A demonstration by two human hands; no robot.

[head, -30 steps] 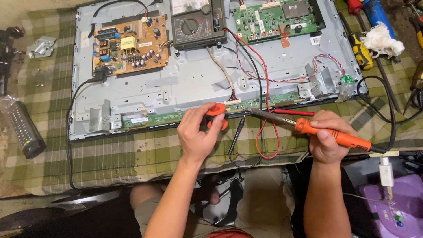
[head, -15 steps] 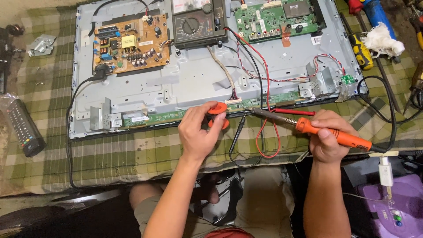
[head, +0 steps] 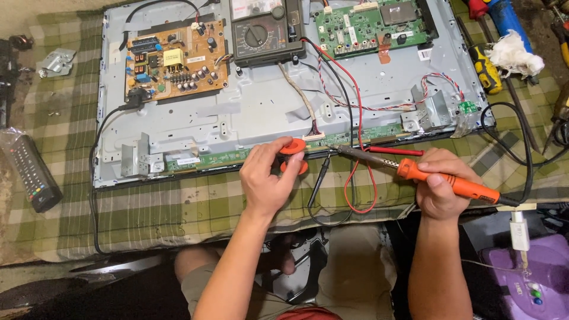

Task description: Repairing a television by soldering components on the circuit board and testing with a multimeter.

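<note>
Almost nothing has moved over the last second: both hands sit where they were, iron tip parked at the same spot on the strip board. Reads as a dwell on one joint, not a reposition.

Orange plastic solder spool [head: 293, 155] sits at the lower edge of the grey metal TV back panel [head: 261, 112], touching the long narrow green strip board [head: 237, 156] that runs along that edge. Left hand [head: 268, 181] is closed around the spool, thumb and fingers pinching it from 7 o'clock, knuckles up, forearm coming in from 6 o'clock.

Orange-handled soldering iron [head: 415, 172] lies at a shallow angle, tip pointing to 9–10 o'clock and landing just right of the spool, near the white connector. Right hand [head: 441, 186] is wrapped shut on the handle in a pen-like grip, thumb on top, wrist resting on the green checked cloth [head: 178, 207].

Outward:
- red and black meter probe leads [head: 355, 178] loop at 6 o'clock between the hands
- black analogue multimeter [head: 261, 29] at 12 o'clock on the panel
- brown power supply board [head: 175, 59] at 10 o'clock
- green main board [head: 373, 24] at 1 o'clock
- black remote control [head: 32, 178] far out at 9 o'clock, well apart
</note>
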